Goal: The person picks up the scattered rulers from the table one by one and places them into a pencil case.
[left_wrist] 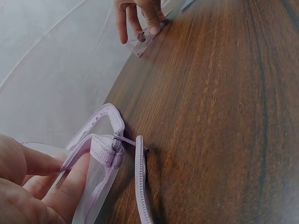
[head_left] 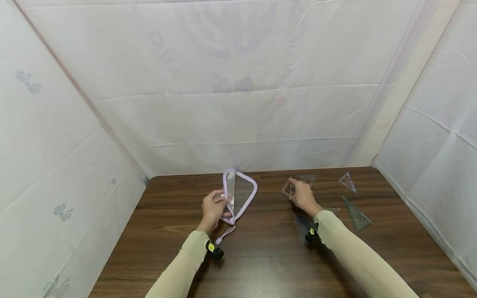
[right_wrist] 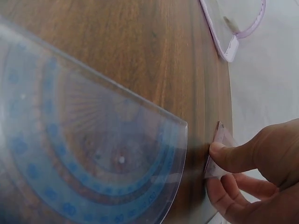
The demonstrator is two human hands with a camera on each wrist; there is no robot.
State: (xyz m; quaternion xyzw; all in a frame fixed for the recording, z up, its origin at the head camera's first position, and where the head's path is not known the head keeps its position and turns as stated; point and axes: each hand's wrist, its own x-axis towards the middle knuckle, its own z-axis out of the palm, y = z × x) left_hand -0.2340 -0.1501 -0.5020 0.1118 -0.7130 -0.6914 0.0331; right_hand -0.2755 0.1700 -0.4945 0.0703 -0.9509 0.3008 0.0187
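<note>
Gripping the left side of a mesh pouch (head_left: 242, 193) with lilac trim, your left hand (head_left: 213, 208) is pinching the fabric between thumb and bent fingers, with little gap showing. You are holding the pouch near the back edge of the brown wood-grain table (head_left: 261, 248), its lilac border forming a wide loop. A lilac zip pull (head_left: 219, 240) is trailing from its near end.

Your right hand (head_left: 303, 196) is pinching a small clear set square (left_wrist: 140, 45) between thumb and fingertips, well to the right of the pouch. The set square is tilting; whether it is touching the table, you cannot tell.

A 2nd clear set square (head_left: 308, 180) is lying just behind that hand. Farther right, a clear triangle (head_left: 348, 182) is lying near the back edge, and a greenish set square (head_left: 356, 214) is lying closer to you. A clear protractor (right_wrist: 93, 149) with blue markings is lying near your right wrist. Beside your right sleeve (head_left: 361, 252), 1 partly hidden clear piece (head_left: 333, 210) is showing.
</note>
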